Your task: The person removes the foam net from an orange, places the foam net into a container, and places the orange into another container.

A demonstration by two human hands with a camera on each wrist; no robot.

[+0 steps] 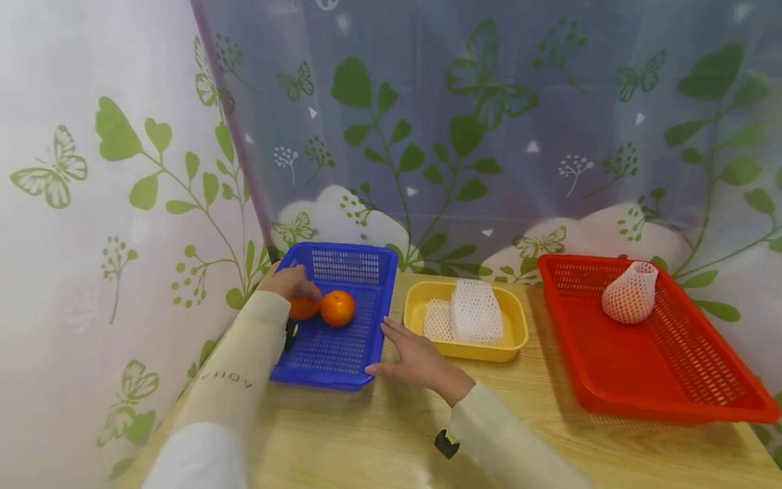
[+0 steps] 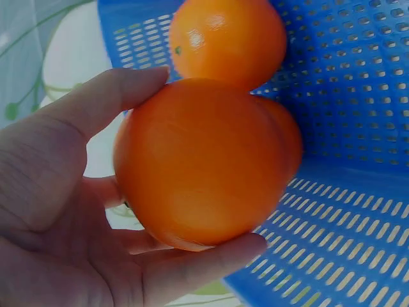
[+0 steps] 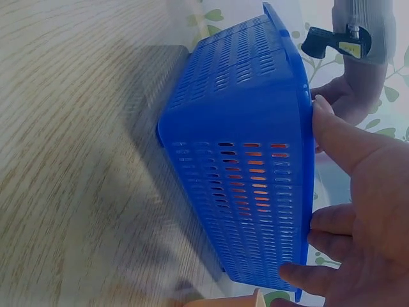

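Observation:
In the head view my left hand (image 1: 292, 282) reaches into the blue basket (image 1: 348, 350) and grips an orange (image 2: 198, 163). The left wrist view shows my thumb on one side of this orange and fingers around the other. Another orange (image 1: 337, 308) lies beside it in the basket. Part of a further orange (image 2: 285, 131) peeks out behind the held one. With fingers spread, my right hand (image 1: 420, 360) touches the basket's right rim. In the right wrist view its thumb and fingertips rest along that rim (image 3: 307, 160).
Right of the basket stands a yellow tray (image 1: 467, 350) with white foam net sleeves (image 1: 476, 312). Farther right, a red basket (image 1: 629, 367) holds a fruit wrapped in a foam net (image 1: 630, 295). A patterned curtain (image 1: 427, 136) rises behind the wooden table (image 1: 342, 435).

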